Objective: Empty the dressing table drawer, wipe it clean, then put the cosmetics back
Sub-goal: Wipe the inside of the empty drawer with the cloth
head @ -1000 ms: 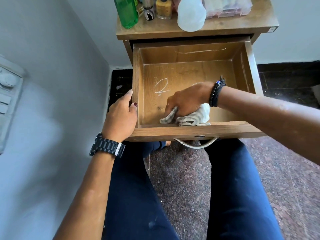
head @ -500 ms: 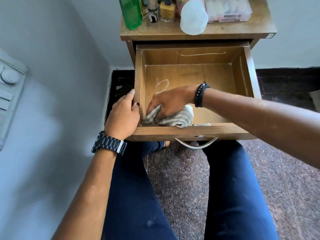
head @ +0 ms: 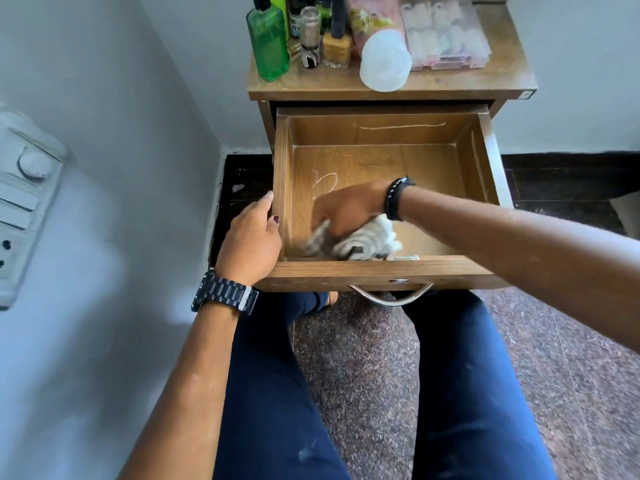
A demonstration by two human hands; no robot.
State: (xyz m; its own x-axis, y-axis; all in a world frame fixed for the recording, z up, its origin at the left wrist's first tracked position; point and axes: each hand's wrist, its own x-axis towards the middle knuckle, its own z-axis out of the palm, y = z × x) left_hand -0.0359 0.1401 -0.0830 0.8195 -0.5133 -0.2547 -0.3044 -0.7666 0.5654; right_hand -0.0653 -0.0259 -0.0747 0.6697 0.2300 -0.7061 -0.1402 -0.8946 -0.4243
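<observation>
The drawer [head: 384,271] stands pulled well out of the dressing table [head: 391,88] at the centre of the frame, its long axis running left to right across the picture and its open front, with the metal handle [head: 391,297], pointing down toward the person's knees. Nothing lies in it but the cloth [head: 363,242], a bunched pale rag at the lower middle of the drawer floor, blurred as if mid-sweep. The right hand [head: 346,211] is curled down over that cloth, clutching and pressing it to the wood. The left hand [head: 249,247] is wrapped round the drawer's lower-left corner, thumb on the rim, steadying it.

The cosmetics crowd the tabletop at the top of the frame: a green bottle [head: 268,46], a yellow nail polish [head: 336,46], a frosted white jar [head: 384,67] and a clear plastic case [head: 446,39]. I'd worry that hard scrubbing could shake the table and tip those upright bottles. Pressing down on a drawer this far out could also strain it on its runners. The white scrawl [head: 323,180] on the floor of the drawer may not come off.
</observation>
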